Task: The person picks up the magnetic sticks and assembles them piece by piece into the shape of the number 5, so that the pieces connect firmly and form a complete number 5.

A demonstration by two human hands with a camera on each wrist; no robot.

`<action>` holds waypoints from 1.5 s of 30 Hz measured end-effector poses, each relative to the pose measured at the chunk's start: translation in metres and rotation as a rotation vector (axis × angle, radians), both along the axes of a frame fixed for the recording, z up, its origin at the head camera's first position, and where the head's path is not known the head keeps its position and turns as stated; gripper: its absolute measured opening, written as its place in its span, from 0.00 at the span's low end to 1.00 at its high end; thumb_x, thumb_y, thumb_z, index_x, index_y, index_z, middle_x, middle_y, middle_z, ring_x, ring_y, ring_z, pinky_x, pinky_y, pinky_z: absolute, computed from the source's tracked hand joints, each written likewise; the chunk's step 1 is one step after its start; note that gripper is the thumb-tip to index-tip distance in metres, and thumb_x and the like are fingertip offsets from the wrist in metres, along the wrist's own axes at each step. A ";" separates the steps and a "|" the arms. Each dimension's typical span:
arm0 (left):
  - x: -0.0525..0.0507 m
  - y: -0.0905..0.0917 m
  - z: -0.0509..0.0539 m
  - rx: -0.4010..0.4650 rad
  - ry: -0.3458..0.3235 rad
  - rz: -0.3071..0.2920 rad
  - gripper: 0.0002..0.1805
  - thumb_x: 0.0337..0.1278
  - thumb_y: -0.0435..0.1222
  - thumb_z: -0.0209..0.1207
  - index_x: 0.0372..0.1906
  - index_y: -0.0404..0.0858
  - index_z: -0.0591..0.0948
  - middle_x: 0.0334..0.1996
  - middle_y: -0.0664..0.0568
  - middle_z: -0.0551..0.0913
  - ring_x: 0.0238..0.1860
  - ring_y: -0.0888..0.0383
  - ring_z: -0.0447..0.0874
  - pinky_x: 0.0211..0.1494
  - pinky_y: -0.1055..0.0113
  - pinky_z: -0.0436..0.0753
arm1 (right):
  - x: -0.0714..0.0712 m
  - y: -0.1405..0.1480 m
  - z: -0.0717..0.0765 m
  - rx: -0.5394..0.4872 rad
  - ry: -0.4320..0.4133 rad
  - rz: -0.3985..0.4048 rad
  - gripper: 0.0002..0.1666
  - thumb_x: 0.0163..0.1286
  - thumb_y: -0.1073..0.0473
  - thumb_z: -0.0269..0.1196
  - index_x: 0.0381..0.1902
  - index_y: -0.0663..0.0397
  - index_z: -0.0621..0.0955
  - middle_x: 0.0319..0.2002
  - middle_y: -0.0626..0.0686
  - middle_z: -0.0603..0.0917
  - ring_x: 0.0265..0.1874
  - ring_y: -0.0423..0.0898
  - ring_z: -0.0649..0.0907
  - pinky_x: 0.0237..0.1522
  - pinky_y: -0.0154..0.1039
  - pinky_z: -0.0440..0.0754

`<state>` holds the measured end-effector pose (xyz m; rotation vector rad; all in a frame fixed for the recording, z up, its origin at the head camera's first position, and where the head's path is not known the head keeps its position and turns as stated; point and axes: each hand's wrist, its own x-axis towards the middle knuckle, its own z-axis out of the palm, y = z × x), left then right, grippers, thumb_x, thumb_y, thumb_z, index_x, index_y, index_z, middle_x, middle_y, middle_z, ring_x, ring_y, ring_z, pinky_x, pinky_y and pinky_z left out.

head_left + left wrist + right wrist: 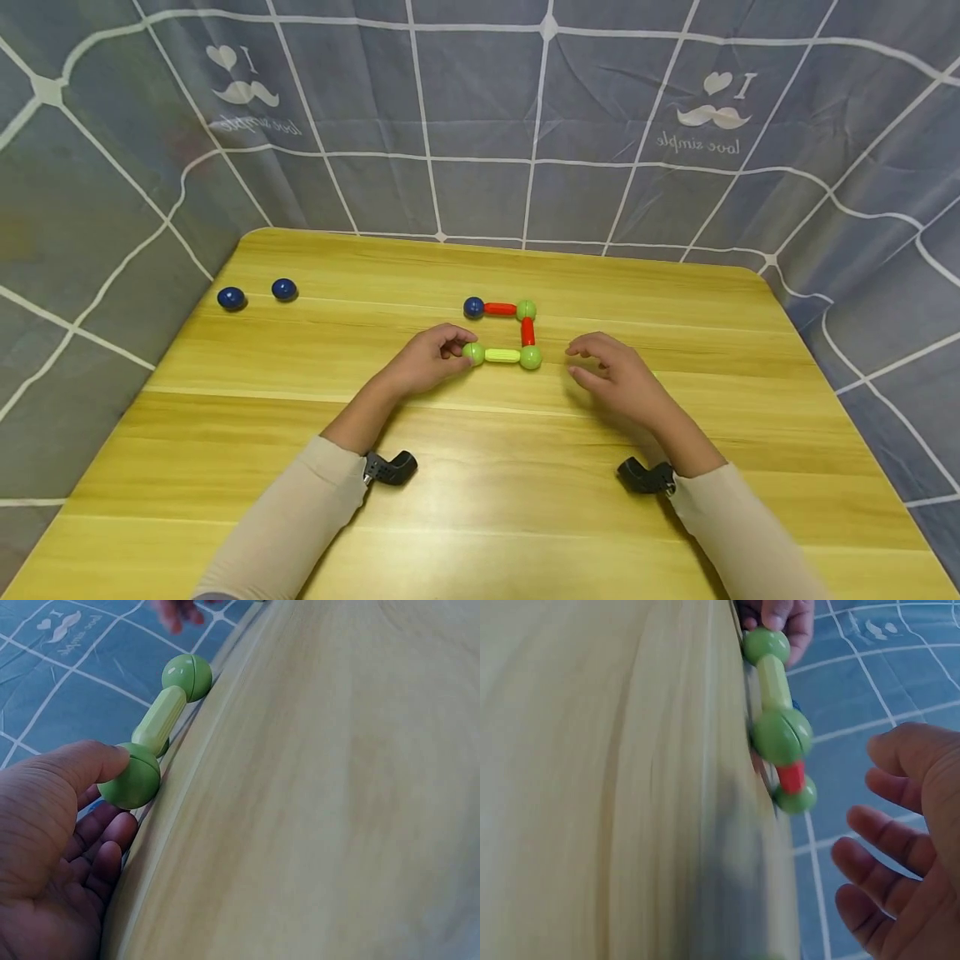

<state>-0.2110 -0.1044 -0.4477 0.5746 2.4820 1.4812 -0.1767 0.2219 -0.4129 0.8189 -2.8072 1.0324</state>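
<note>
A chain of balls and rods lies on the table in a squared hook shape. Its upper arm has a dark blue ball (473, 307), a red rod (500, 308) and a green ball (527, 310). A second red rod (528, 332) runs down to a green corner ball (530, 357). From there a yellow-green ribbed rod (502, 355) leads left to a green end ball (129, 777). My left hand (427, 360) pinches that end ball, thumb on top. To the right of the chain, my right hand (618, 375) holds nothing, fingers loosely bent and apart from the pieces.
Two dark blue balls (232, 298) sit at the table's far left. A bit of something green (656, 375) peeks out beside the right hand, mostly hidden. Grey-blue curtains (480, 100) with white grid lines hang around the wooden table (480, 483).
</note>
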 end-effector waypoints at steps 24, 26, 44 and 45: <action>0.002 -0.001 0.000 -0.014 -0.006 0.024 0.19 0.62 0.37 0.66 0.56 0.37 0.81 0.43 0.49 0.80 0.45 0.53 0.76 0.50 0.60 0.75 | 0.039 0.067 0.003 0.166 -0.129 -0.130 0.11 0.68 0.62 0.67 0.48 0.56 0.83 0.33 0.45 0.81 0.32 0.42 0.78 0.34 0.41 0.77; 0.002 -0.001 -0.001 -0.013 -0.009 0.022 0.19 0.61 0.37 0.66 0.56 0.37 0.81 0.43 0.49 0.80 0.45 0.53 0.76 0.50 0.60 0.75 | 0.039 0.068 0.002 0.170 -0.138 -0.130 0.10 0.68 0.63 0.67 0.46 0.55 0.84 0.33 0.45 0.81 0.31 0.42 0.77 0.34 0.41 0.77; 0.001 0.001 0.000 -0.011 0.006 0.010 0.19 0.61 0.37 0.66 0.56 0.37 0.81 0.43 0.48 0.80 0.45 0.53 0.76 0.50 0.60 0.75 | 0.036 0.067 -0.005 0.161 -0.204 -0.128 0.07 0.69 0.62 0.66 0.44 0.53 0.83 0.34 0.45 0.81 0.32 0.43 0.76 0.36 0.39 0.76; 0.001 0.001 0.000 -0.011 0.007 0.008 0.19 0.61 0.37 0.66 0.55 0.37 0.81 0.43 0.48 0.80 0.45 0.53 0.76 0.50 0.60 0.75 | 0.036 0.067 -0.005 0.154 -0.210 -0.129 0.06 0.69 0.62 0.66 0.44 0.53 0.83 0.34 0.45 0.81 0.32 0.43 0.76 0.36 0.39 0.76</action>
